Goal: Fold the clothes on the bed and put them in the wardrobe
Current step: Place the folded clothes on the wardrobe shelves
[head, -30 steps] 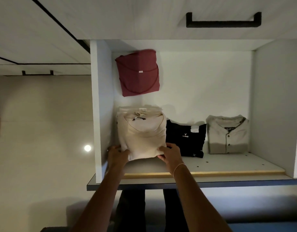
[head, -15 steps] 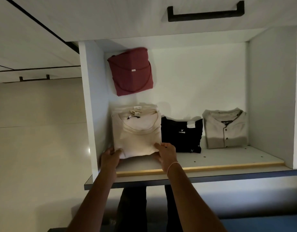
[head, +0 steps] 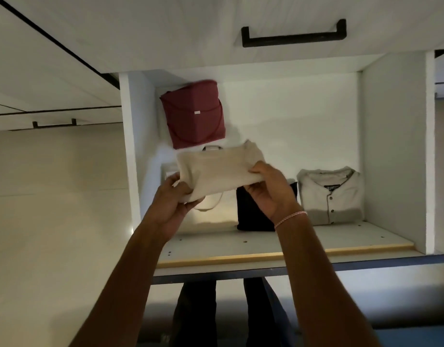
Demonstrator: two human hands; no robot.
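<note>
Much of the putting-away looks done. Inside the wardrobe (head: 393, 151), three folded pieces are already in place: a maroon top (head: 193, 116) in the far left corner, a black garment (head: 253, 216) near the middle of the shelf (head: 303, 242), and a grey buttoned shirt (head: 328, 196) just beside it on the right. What the maroon top rests on cannot be made out.

The piece now being handled is a folded cream garment (head: 215, 169). It is held in the air above the left part of the shelf, in front of the maroon top and clear of the board, so it is judged not yet stowed. A pale folded edge shows behind it at the left, too hidden to identify. The bed is out of view, so how many clothes remain there cannot be told.

Both arms reach up and forward into the opening, roughly parallel. The left hand (head: 174, 196) grips the garment's near left corner, fingers curled under the fabric. The right hand (head: 271, 189), with a thin bracelet (head: 289, 217) at the wrist, pinches the right edge, thumb on the near side and fingers wrapped over the top. A loose loop of the fabric hangs below between them.
</note>
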